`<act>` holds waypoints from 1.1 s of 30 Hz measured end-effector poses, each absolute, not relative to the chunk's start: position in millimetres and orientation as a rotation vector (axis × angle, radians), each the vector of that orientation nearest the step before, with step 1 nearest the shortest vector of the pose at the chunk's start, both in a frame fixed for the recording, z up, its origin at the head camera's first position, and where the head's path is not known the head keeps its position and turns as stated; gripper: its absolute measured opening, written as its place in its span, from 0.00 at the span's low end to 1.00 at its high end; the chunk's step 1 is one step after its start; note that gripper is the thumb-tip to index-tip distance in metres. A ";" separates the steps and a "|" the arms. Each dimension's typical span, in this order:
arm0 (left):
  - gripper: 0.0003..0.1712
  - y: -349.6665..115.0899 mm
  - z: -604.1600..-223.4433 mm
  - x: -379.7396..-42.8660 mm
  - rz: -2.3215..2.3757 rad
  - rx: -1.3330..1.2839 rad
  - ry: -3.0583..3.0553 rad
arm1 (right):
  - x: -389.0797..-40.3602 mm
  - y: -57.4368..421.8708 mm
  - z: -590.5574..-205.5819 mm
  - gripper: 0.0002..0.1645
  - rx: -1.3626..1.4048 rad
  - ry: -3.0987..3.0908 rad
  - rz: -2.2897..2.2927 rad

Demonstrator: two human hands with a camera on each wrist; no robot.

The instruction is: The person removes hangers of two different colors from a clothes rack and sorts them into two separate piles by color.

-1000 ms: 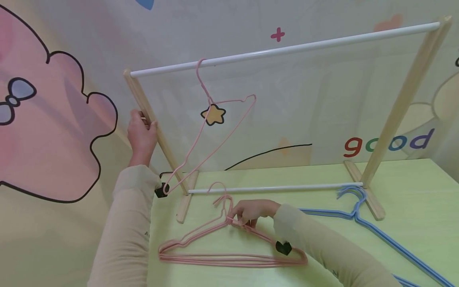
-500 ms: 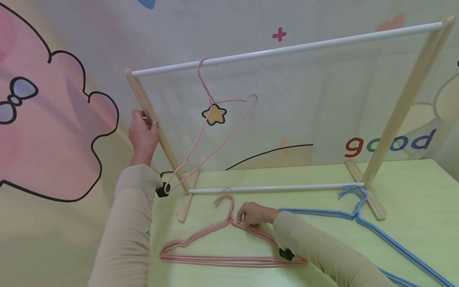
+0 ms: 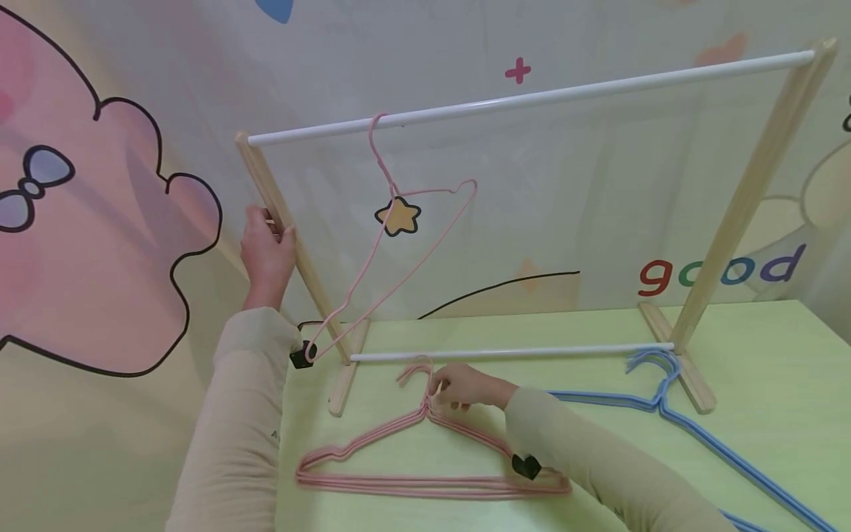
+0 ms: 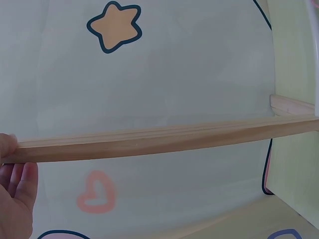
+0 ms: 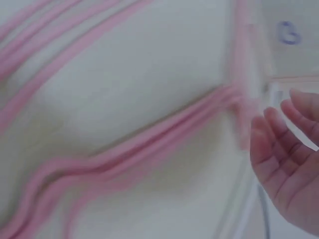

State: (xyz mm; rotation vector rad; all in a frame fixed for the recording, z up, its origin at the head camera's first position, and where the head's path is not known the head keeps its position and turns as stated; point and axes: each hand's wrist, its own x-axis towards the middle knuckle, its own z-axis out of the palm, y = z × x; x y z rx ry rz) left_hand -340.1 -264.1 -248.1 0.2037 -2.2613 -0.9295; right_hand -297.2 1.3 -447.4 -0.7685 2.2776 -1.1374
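Observation:
My left hand grips the wooden post of a hanger rack, its thumb and fingers on opposite sides in the left wrist view. One pink wire hanger hangs by its hook from the rack's white top bar, near the left end. On the table in front lies a stack of several pink hangers, hooks pointing left. My right hand hovers right beside the neck of that stack. In the right wrist view its fingers are loosely bent with nothing between them.
Blue hangers lie stacked at the right, partly behind the right sleeve. A white lower bar joins the rack's wooden feet behind the pink stack. A printed backdrop stands behind the rack.
A pink hanger that was raised from the stack by my right hand now lies flush with the others. The right hand has let go and shifted to the neck. The left hand keeps its hold.

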 end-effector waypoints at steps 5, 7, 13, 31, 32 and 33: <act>0.18 -263.8 -247.9 -339.7 -0.929 0.215 -2.266 | -303.9 -6.0 -416.7 0.09 -0.725 2.076 -1.402; 0.18 -263.6 -247.4 -339.5 -0.931 0.220 -2.266 | -305.5 -8.9 -406.5 0.09 -0.730 2.030 -1.464; 0.19 -263.7 -247.1 -339.1 -0.925 0.221 -2.262 | -305.2 -15.2 -370.7 0.09 -0.636 1.921 -1.691; 0.19 -265.6 -249.0 -341.2 -0.914 0.212 -2.258 | -307.8 -31.6 -290.4 0.21 -0.603 1.644 -2.129; 0.19 -265.7 -249.3 -341.6 -0.910 0.210 -2.256 | -307.9 -33.6 -286.3 0.22 -0.598 1.630 -2.145; 0.19 -265.7 -249.7 -341.9 -0.908 0.207 -2.255 | -307.9 -35.7 -282.2 0.23 -0.587 1.618 -2.164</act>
